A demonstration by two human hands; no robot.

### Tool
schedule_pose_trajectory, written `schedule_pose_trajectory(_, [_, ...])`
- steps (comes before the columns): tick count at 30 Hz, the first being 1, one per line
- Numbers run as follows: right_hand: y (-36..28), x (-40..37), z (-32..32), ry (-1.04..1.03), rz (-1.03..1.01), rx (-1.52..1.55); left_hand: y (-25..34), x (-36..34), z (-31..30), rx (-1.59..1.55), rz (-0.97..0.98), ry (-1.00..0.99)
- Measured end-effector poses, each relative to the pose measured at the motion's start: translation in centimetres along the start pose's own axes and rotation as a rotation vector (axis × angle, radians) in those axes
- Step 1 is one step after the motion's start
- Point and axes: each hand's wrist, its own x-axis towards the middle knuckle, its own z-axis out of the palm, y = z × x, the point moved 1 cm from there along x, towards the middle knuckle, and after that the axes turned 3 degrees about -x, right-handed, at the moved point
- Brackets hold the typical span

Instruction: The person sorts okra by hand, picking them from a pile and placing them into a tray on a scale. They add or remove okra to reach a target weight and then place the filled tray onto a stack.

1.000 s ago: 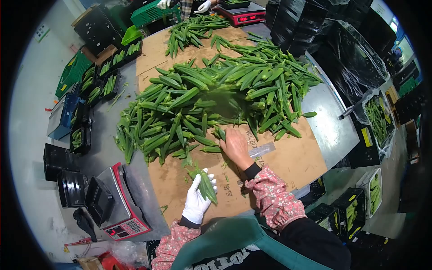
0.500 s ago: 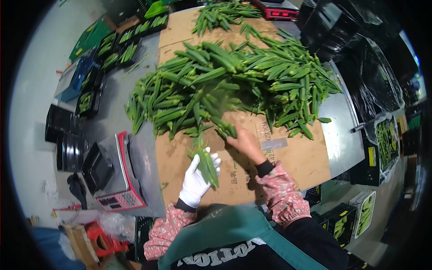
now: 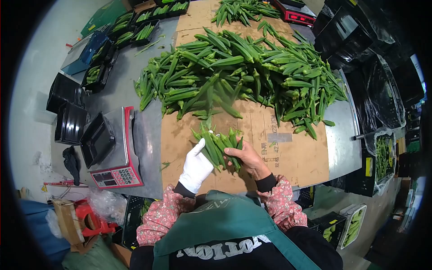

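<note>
My left hand, in a white glove, grips the left side of a bunch of green okra pods. Bare, my right hand closes on the right side of the same bunch, its thumb across the pods. The two hands are close together above the brown cardboard. Just beyond them a wide heap of loose okra spreads over the cardboard and the metal table.
At the left stands a red-edged scale with a black tray on it, beside stacked black trays. Filled trays line the far left. Another scale stands at the back. Crates are at the right.
My right hand has moved from the heap's near edge toward my left hand, bringing its okra against the pods there. The bunch is now between both hands. The camera view has shifted slightly.
</note>
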Motion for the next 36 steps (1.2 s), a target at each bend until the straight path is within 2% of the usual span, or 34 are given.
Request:
schedule_pose_trajectory(9, [0.5, -1.3, 2.5, 0.054, -0.031, -0.049, 0.3, -1.8, -2.7, 0.073, 0.075, 0.071])
schedule_pose_trajectory(12, [2.4, -1.0, 4.5, 0.103, -0.286, -0.215, -0.2, -2.5, -2.1, 0.052, 0.152, 0.143])
schedule_pose_trajectory(15, [2.1, -1.9, 5.0, 0.155, -0.239, -0.349, -0.6, -3.3, -0.6, 0.132, 0.145, 0.135])
schedule_pose_trajectory(16, [2.4, -1.9, 4.6, 0.1, -0.261, -0.221, -0.9, -3.4, -0.2, 0.13, 0.131, 0.125])
schedule_pose_trajectory(19, [1.5, -4.8, 3.5, 0.109, -0.162, -0.031, -1.9, -3.4, 0.7, 0.109, 0.048, 0.101])
schedule_pose_trajectory(20, [1.5, -6.2, 2.4, 0.144, -0.146, -0.062, -2.3, -3.4, 0.9, 0.088, 0.001, 0.098])
schedule_pose_trajectory(22, [1.0, -10.6, 0.1, 0.231, -0.109, -0.17, -3.1, -3.2, 0.7, 0.09, -0.061, 0.08])
schedule_pose_trajectory(25, [1.2, -20.4, -3.6, 0.474, 0.003, -0.316, -3.7, -2.4, -0.9, 0.156, -0.106, 0.045])
schedule_pose_trajectory(28, [3.0, -29.0, -6.4, 0.736, 0.017, -0.541, -4.5, -1.6, -1.5, 0.18, -0.165, 0.032])
schedule_pose_trajectory(29, [4.8, -30.9, -8.5, 0.901, 0.035, -0.786, -5.0, -1.5, -1.4, 0.164, -0.193, 0.037])
schedule_pose_trajectory(31, [4.3, -31.6, -8.3, 1.142, 0.151, -1.432, -5.5, -1.3, -0.7, 0.128, -0.254, 0.046])
schedule_pose_trajectory(33, [4.5, -30.0, -8.6, 1.268, 0.009, -1.266, -5.9, -1.0, 0.3, 0.074, -0.304, 0.046])
schedule_pose_trajectory(35, [4.3, -26.0, -7.9, 1.224, -0.24, -0.829, -6.3, -0.7, 0.6, 0.082, -0.312, 0.054])
schedule_pose_trajectory(36, [3.9, -23.6, -6.5, 1.133, -0.315, -0.619, -6.5, -0.7, 0.9, 0.075, -0.317, 0.053])
